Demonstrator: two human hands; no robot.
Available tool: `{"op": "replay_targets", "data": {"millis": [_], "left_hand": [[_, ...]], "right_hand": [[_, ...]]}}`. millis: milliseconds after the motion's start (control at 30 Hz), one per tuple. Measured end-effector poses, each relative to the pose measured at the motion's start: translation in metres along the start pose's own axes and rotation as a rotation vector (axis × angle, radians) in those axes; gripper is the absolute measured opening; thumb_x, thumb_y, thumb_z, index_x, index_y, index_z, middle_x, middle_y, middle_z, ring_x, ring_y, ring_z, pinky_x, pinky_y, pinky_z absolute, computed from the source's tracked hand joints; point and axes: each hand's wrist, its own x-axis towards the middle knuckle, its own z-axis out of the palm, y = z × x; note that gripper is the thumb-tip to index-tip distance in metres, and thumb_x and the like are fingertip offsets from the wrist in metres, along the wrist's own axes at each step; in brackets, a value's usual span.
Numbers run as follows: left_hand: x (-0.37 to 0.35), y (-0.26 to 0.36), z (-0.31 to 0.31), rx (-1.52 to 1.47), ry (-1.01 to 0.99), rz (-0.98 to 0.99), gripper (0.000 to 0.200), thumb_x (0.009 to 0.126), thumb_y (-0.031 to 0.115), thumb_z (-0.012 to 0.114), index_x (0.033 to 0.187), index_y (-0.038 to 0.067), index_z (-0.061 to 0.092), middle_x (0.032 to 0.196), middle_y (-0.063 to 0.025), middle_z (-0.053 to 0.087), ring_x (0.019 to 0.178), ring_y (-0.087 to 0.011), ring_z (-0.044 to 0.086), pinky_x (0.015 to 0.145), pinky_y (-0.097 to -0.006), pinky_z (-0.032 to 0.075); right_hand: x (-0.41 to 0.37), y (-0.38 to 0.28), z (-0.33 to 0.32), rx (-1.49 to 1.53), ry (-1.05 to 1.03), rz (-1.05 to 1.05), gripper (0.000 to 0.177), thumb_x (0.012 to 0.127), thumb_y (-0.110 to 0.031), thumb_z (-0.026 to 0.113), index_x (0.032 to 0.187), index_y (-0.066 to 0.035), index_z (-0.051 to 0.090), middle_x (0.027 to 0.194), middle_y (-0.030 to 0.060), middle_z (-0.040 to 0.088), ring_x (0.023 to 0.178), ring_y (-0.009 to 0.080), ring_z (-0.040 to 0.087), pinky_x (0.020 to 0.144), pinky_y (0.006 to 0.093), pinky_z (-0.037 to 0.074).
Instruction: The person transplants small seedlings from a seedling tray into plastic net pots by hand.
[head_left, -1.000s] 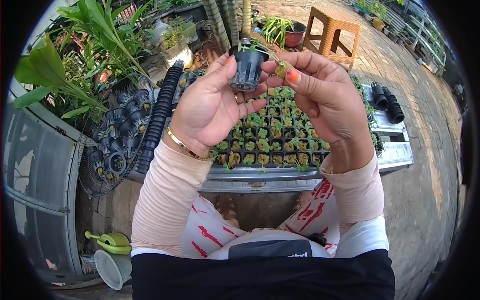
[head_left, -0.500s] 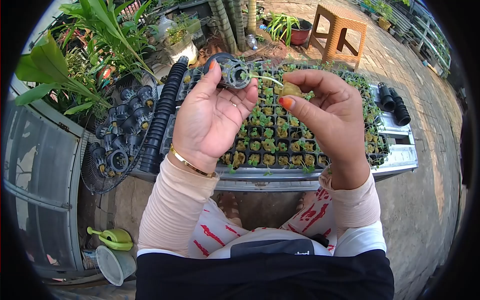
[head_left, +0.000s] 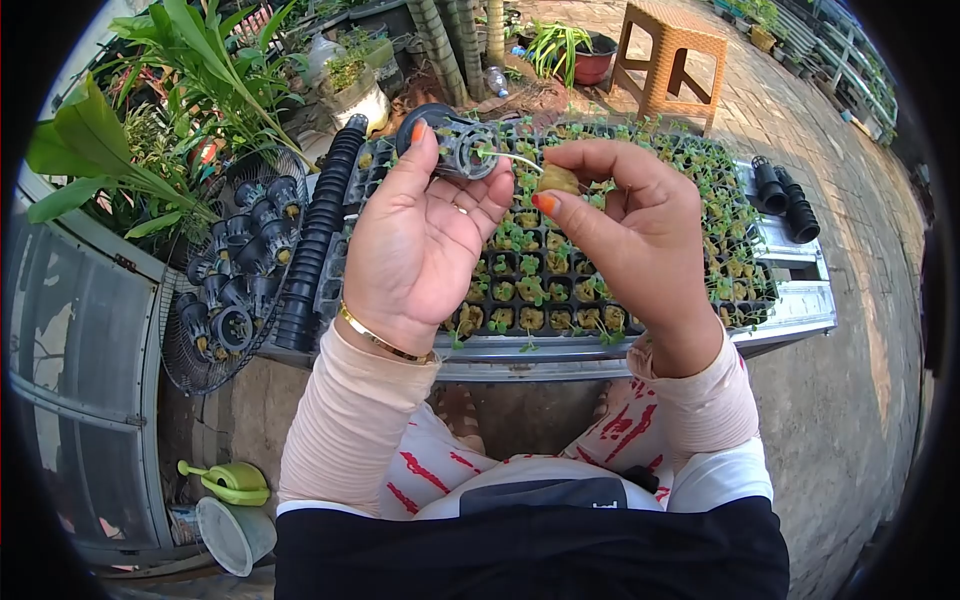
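Since the frame half a second earlier, the sponge plug [head_left: 558, 180] has been brought a little closer to the net pot [head_left: 455, 145], and both hands have been shifted slightly leftward. Compared with a second ago, the pot has been tipped from upright onto its side.

The pot is gripped by the left hand [head_left: 430, 240], with the thumb on one side and the fingers [head_left: 490, 195] curled against the other. The plug is pinched between the thumb and fingertips of the right hand [head_left: 630, 240]. A pale seedling stem [head_left: 515, 158] is stretched from the plug to the end of the pot turned toward it, where small green leaves are seen.

The seating is judged unfinished: the plug is held outside the pot, just beside the left fingertips and apart from the pot's opening. Beyond both sets of fingers, a seedling tray [head_left: 520, 300] is carried on the bench [head_left: 600, 350].
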Motion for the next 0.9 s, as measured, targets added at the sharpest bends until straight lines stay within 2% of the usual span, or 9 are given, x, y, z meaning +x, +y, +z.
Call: {"op": "replay_targets", "data": {"millis": [67, 100, 167, 267, 600, 900], "left_hand": [[0.001, -0.001, -0.001, 0.023, -0.003, 0.03, 0.026, 0.091, 0.025, 0.052, 0.105, 0.003, 0.05, 0.096, -0.0123, 0.057, 0.092, -0.0238, 0.055, 0.082, -0.0365, 0.048], [0.001, -0.002, -0.002, 0.047, -0.006, 0.062, 0.025, 0.091, 0.025, 0.052, 0.104, 0.004, 0.05, 0.096, -0.0116, 0.058, 0.091, -0.0235, 0.055, 0.082, -0.0363, 0.048], [0.001, -0.003, -0.003, 0.065, -0.014, 0.082, 0.024, 0.091, 0.025, 0.052, 0.103, 0.004, 0.051, 0.096, -0.0112, 0.058, 0.091, -0.0233, 0.056, 0.082, -0.0362, 0.048], [0.002, -0.006, -0.005, 0.097, -0.018, 0.112, 0.023, 0.091, 0.025, 0.052, 0.102, 0.004, 0.051, 0.095, -0.0105, 0.058, 0.091, -0.023, 0.056, 0.082, -0.036, 0.048], [0.003, -0.015, -0.003, 0.131, -0.037, 0.159, 0.022, 0.09, 0.022, 0.054, 0.103, 0.005, 0.048, 0.096, -0.0088, 0.058, 0.089, -0.0208, 0.056, 0.081, -0.037, 0.046], [-0.004, -0.02, 0.011, 0.167, -0.05, 0.145, 0.021, 0.089, 0.021, 0.056, 0.101, 0.006, 0.046, 0.094, -0.0062, 0.056, 0.087, -0.0169, 0.054, 0.081, -0.0367, 0.045]], "right_hand": [[0.0, 0.004, 0.001, -0.165, 0.048, -0.219, 0.021, 0.066, -0.002, 0.067, 0.087, 0.001, 0.064, 0.076, 0.0103, 0.063, 0.07, 0.0188, 0.061, 0.065, 0.0281, 0.048], [0.0, 0.004, 0.001, -0.166, 0.05, -0.218, 0.021, 0.066, -0.002, 0.067, 0.087, 0.001, 0.064, 0.076, 0.0103, 0.063, 0.07, 0.0188, 0.061, 0.065, 0.0281, 0.048], [0.001, 0.003, 0.001, -0.322, 0.056, -0.357, 0.019, 0.066, -0.001, 0.067, 0.084, -0.001, 0.062, 0.072, 0.0109, 0.06, 0.067, 0.0254, 0.059, 0.062, 0.0318, 0.047], [0.001, 0.001, 0.002, -0.396, 0.047, -0.435, 0.019, 0.065, 0.0, 0.067, 0.083, -0.002, 0.061, 0.071, 0.0108, 0.058, 0.066, 0.0284, 0.057, 0.06, 0.0343, 0.045], [0.008, 0.0, 0.01, -0.41, 0.059, -0.477, 0.021, 0.064, 0.0, 0.067, 0.085, -0.002, 0.061, 0.073, 0.0116, 0.06, 0.07, 0.0288, 0.058, 0.064, 0.0356, 0.046], [0.008, -0.004, 0.01, -0.288, 0.089, -0.373, 0.024, 0.064, 0.002, 0.067, 0.087, -0.001, 0.062, 0.078, 0.0125, 0.062, 0.072, 0.028, 0.061, 0.065, 0.0326, 0.049]]}}
